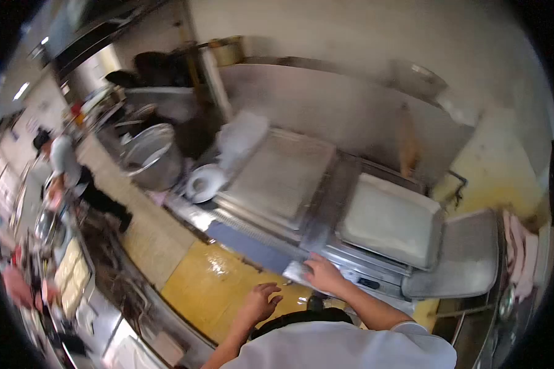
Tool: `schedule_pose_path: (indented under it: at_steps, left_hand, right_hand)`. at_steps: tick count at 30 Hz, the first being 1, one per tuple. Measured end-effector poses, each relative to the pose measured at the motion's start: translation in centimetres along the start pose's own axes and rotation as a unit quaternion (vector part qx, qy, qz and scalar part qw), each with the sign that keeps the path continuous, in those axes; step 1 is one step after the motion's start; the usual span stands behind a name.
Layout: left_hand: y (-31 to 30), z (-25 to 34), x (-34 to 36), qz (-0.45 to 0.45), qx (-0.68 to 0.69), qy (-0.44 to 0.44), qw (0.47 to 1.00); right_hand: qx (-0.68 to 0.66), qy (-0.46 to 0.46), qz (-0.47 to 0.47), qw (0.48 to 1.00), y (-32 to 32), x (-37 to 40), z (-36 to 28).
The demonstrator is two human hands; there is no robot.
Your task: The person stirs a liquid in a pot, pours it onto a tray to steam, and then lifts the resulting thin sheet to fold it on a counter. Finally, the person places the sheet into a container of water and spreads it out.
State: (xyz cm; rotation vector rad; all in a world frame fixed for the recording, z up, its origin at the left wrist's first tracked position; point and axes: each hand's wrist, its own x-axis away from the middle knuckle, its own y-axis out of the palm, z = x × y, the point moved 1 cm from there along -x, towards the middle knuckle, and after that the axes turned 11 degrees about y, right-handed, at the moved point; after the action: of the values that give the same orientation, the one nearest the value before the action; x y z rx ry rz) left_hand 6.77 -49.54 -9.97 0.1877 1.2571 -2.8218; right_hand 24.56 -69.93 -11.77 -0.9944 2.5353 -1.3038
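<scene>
My left hand (263, 302) hangs in the air in front of my body with its fingers apart and nothing in it. At the front edge of the steel counter, my right hand (322, 273) is stretched out beside a shiny flat piece (297, 272). Its fingers look spread; whether they touch the metal is hard to tell. Just beyond that hand, a rectangular metal tray (388, 220) with a pale, smooth layer in it sits on the counter. A dark handle or switch (368, 283) shows on the counter's front, right of my right hand.
Left of the tray lies a large flat metal cover (283, 175). A white bowl (205, 183) and a big metal pot (152, 154) stand farther left. Another metal tray (458, 258) leans at the right, near a pinkish cloth (521, 252). A co-worker (74, 169) stands at the far-left worktop.
</scene>
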Motion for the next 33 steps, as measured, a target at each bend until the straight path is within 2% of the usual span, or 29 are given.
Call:
schedule_pose_path:
  at_steps: [4, 7, 8, 11, 13, 15, 17, 18, 20, 21, 23, 24, 26, 27, 29, 30, 33]
  left_hand:
    - [6.4, 3.2, -7.1, -0.104, 0.013, 0.088, 0.991]
    - [8.7, 5.8, -12.5, -0.125, 0.037, 0.119, 0.984]
    - [9.1, 6.5, -14.7, -0.158, 0.053, 0.114, 0.979]
    - [11.5, 7.5, -21.5, -0.171, -0.001, 0.217, 0.961]
    - [14.0, 7.4, -26.2, -0.171, -0.001, 0.225, 0.959]
    - [17.2, 6.8, -30.9, -0.119, -0.058, 0.325, 0.936]
    - [20.1, 6.5, -33.8, -0.092, -0.138, 0.340, 0.926]
    - [21.2, 6.3, -35.0, -0.077, -0.179, 0.346, 0.918]
    - [23.5, 5.2, -37.2, -0.191, -0.229, 0.296, 0.907]
    - [24.0, 5.0, -37.8, -0.247, -0.254, 0.268, 0.896]
    - [24.6, 4.4, -38.1, -0.291, -0.237, 0.240, 0.895]
    - [24.4, 4.2, -38.0, -0.313, -0.231, 0.224, 0.894]
    - [22.6, 4.6, -37.1, -0.339, -0.205, 0.204, 0.895]
    - [21.9, 4.6, -37.0, -0.351, -0.192, 0.195, 0.895]
    - [21.8, 3.6, -37.7, -0.328, -0.171, 0.256, 0.893]
    - [21.8, 3.3, -37.8, -0.318, -0.159, 0.286, 0.890]
    - [19.8, 6.9, -39.6, -0.143, -0.089, 0.294, 0.941]
  right_hand:
    - [0.002, 0.132, 0.139, 0.981, -8.4, 2.7, 11.7]
    - [0.005, 0.244, 0.244, 0.938, -13.6, 5.1, 19.0]
    - [0.012, 0.273, 0.280, 0.920, -14.4, 5.7, 22.2]
    - [0.116, 0.364, 0.303, 0.873, -18.1, 7.3, 28.2]
    - [0.153, 0.397, 0.285, 0.859, -18.9, 8.3, 29.8]
    - [0.224, 0.380, 0.270, 0.856, -18.2, 8.6, 33.0]
    - [0.326, 0.310, 0.255, 0.856, -15.4, 7.7, 39.3]
    - [0.281, 0.347, 0.220, 0.867, -15.8, 7.8, 39.1]
    - [0.186, 0.414, 0.149, 0.878, -17.4, 7.4, 37.0]
    - [0.201, 0.413, 0.142, 0.877, -17.9, 7.4, 36.7]
    - [0.228, 0.409, 0.120, 0.876, -18.3, 8.0, 35.9]
    - [0.219, 0.432, 0.075, 0.872, -18.5, 8.4, 35.6]
    - [0.199, 0.474, -0.011, 0.858, -19.2, 9.0, 34.6]
    - [0.199, 0.473, -0.018, 0.858, -19.6, 9.2, 34.1]
    - [0.200, 0.471, -0.033, 0.859, -20.3, 9.9, 32.9]
    - [0.182, 0.458, 0.033, 0.869, -20.8, 9.9, 31.7]
    - [0.136, 0.404, 0.208, 0.880, -22.5, 7.9, 29.6]
